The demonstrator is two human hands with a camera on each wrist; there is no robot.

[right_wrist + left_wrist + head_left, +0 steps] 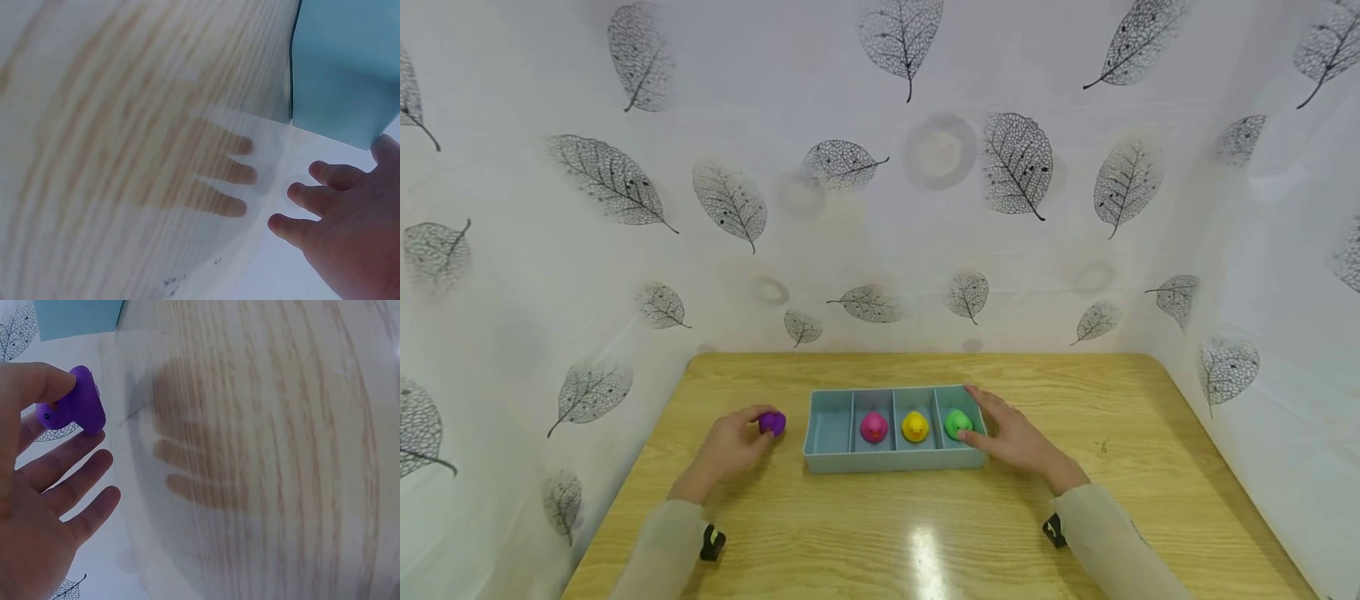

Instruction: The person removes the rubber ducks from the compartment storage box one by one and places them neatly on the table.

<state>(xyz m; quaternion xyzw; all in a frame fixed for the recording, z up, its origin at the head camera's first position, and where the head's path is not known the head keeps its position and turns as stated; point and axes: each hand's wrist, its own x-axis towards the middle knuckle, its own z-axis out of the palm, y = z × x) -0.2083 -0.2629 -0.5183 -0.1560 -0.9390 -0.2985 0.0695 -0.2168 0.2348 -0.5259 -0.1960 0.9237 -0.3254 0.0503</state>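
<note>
My left hand (pixel 732 440) pinches a small purple toy duck (pixel 80 403) between thumb and fingertips; its other fingers are spread loosely. The duck is held left of a pale blue divided box (pixel 891 461). A pink duck (pixel 874 427), a yellow duck (pixel 915 427) and a green duck (pixel 957 423) sit in separate compartments of the box, with the leftmost compartment bare. At the box's right end is my right hand (pixel 1017 437), its index finger at the far corner and its thumb over the near part, by the green duck. Its other fingers extend loosely outside the box.
The box stands on a wood-grain table (pixel 880 525). White sheeting (pixel 880 242) printed with dark leaves rises behind the table and along both sides. Dark straps (pixel 712 542) show at the wrists.
</note>
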